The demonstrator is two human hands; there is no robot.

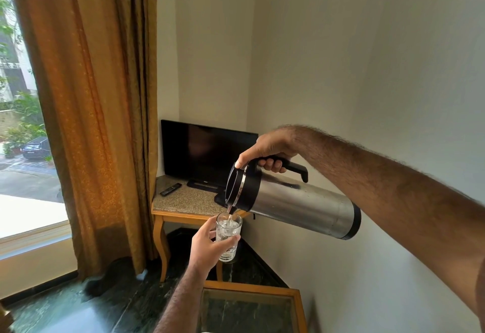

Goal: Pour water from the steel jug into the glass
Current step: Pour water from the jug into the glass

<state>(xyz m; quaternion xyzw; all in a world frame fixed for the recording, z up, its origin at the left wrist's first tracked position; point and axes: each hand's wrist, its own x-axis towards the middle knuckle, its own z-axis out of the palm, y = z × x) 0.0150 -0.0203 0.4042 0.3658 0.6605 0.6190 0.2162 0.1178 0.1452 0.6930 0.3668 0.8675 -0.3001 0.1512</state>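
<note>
My right hand (270, 152) grips the black handle of the steel jug (301, 205), with the thumb on its black lid. The jug is tipped almost level, spout down to the left. A thin stream of water runs from the spout into the clear glass (227, 238). My left hand (206, 247) holds the glass upright just under the spout, in the air, fingers wrapped around its middle. Water with bubbles fills much of the glass.
A corner table with a stone top (189, 201) carries a dark television (204, 151) and a remote (170, 189). A glass-topped wooden table (249, 306) is below my arms. An orange curtain (97, 122) hangs by the window at left; a white wall is at right.
</note>
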